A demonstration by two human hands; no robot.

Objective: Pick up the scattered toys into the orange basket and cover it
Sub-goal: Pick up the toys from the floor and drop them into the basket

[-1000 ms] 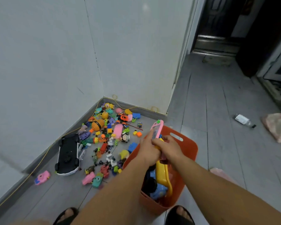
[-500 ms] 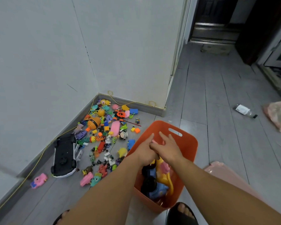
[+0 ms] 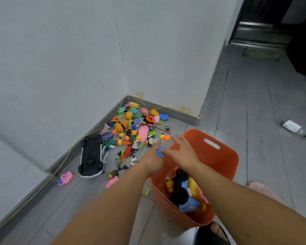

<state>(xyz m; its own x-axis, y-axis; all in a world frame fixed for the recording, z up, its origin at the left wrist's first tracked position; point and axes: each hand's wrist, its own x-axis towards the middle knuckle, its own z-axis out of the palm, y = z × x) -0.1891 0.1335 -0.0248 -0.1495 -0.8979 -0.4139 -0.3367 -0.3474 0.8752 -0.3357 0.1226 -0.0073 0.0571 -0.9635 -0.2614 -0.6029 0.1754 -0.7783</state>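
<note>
Our left hand (image 3: 151, 160) and right hand (image 3: 183, 154), fingers (image 3: 184, 145) spread and empty, extend past the orange basket (image 3: 226, 156), lower right, toward the scattered toys (image 3: 143, 133) at centre, positioned for the next pickup.

Pink toy (image 3: 202, 196) now lying in the orange basket (image 3: 224, 161), left hand (image 3: 153, 159) and right hand (image 3: 181, 152) reaching empty toward the far-left toy pile (image 3: 131, 131)

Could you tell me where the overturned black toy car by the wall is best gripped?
Probably across the waist, between the front and rear wheels, coming down from above. The toy car lies underside up with both long flanks exposed, and the wheels bracket that span, so a hand should not slide along it.
</note>
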